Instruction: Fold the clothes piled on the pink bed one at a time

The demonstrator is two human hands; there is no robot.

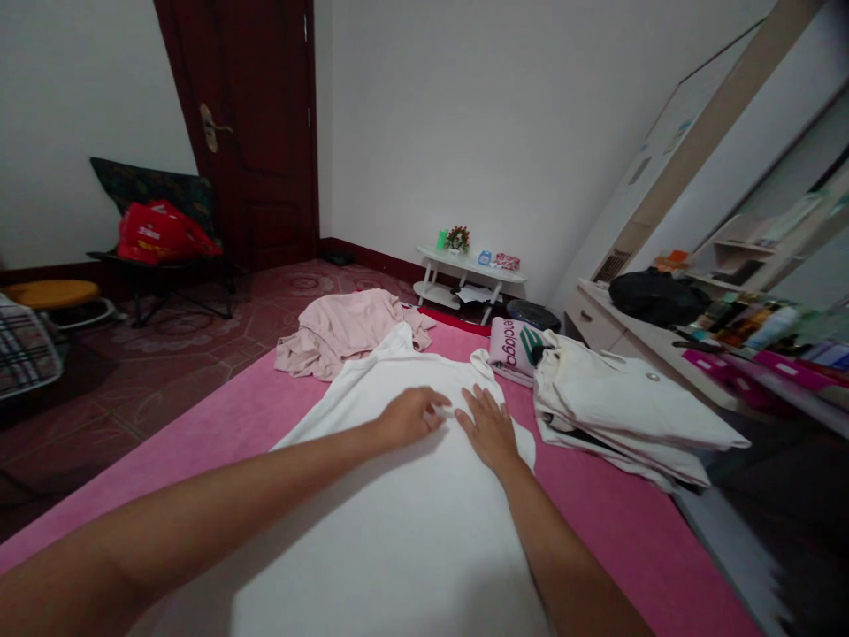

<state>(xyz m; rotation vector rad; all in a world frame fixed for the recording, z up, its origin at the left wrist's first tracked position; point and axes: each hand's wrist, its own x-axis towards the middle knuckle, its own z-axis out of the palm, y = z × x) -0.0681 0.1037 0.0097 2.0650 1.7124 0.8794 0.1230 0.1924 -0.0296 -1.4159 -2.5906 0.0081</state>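
A white garment (398, 495) lies spread flat on a pink bed cover (199, 433). My left hand (409, 416) rests on the garment near its middle, with fingers curled down onto the cloth. My right hand (489, 426) lies flat on the garment just to the right, fingers stretched out and pressed on the fabric. The two hands almost touch. Neither hand lifts anything.
A crumpled pale pink garment (348, 329) lies at the bed's far end. Folded cream clothes (616, 407) are stacked at the right, beside a pink printed piece (514, 347). A cluttered dresser (730, 345) stands right, a low white shelf (468, 274) by the wall, a chair with a red bag (163, 234) near the door.
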